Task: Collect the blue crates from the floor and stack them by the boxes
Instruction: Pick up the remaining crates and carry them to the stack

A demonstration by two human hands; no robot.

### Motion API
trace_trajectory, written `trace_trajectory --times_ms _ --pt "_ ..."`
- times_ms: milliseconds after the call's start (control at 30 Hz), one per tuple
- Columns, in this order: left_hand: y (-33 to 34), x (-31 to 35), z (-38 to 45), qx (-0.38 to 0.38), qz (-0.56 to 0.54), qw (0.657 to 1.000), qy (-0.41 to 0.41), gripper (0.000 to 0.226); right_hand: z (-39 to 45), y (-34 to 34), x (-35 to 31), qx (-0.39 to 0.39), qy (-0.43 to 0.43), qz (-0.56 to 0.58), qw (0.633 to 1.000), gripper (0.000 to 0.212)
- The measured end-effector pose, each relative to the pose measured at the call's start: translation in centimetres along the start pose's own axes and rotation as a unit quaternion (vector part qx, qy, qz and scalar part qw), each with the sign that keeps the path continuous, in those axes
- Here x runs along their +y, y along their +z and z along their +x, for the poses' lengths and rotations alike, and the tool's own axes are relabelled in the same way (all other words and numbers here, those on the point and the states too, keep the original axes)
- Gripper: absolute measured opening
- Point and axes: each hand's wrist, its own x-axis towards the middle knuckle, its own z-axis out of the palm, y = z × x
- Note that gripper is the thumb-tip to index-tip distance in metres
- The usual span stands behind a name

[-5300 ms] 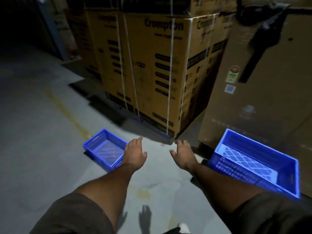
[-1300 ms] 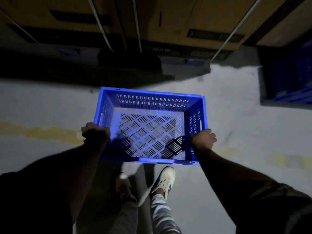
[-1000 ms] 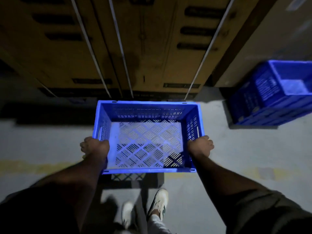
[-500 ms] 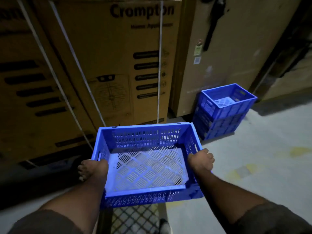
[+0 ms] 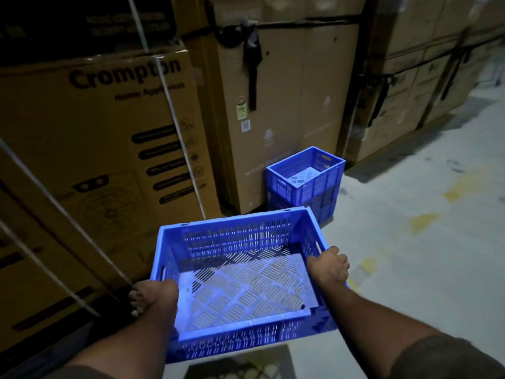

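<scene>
Half a second on, my view has lifted and swung right, so the stack of crates now sits closer to the middle, and the long row of boxes beyond it has come into sight. I have the carried crate up off the floor, level in front of me, with its open top facing me and its slotted base catching the light. My left hand grips the left short wall near the rim, fingers curled over the outer side. My right hand grips the right short wall the same way, knuckles on top of the rim. Two blue crates, one on the other, make up the stack on the concrete floor, standing against the foot of a tall plain carton (black strap tied round its top). To my left is a strapped carton printed "Crompton". Between the crate I hold and the stack there is a short stretch of bare floor; the two do not touch. Faded yellow paint marks show on the floor to the right.
</scene>
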Motion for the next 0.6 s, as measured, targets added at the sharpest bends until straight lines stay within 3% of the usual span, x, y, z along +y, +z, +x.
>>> trace_trajectory --times_ms 67,600 --pt "2.9 2.3 -1.9 0.022 0.003 1.0 -0.003 0.06 3.4 -0.9 1.0 -0.002 0.009 0.003 1.0 0.052" --pt "21.2 18.4 -12.3 -0.03 0.04 0.998 0.023 0.062 28.3 -8.5 1.0 0.008 0.011 0.002 1.0 0.054"
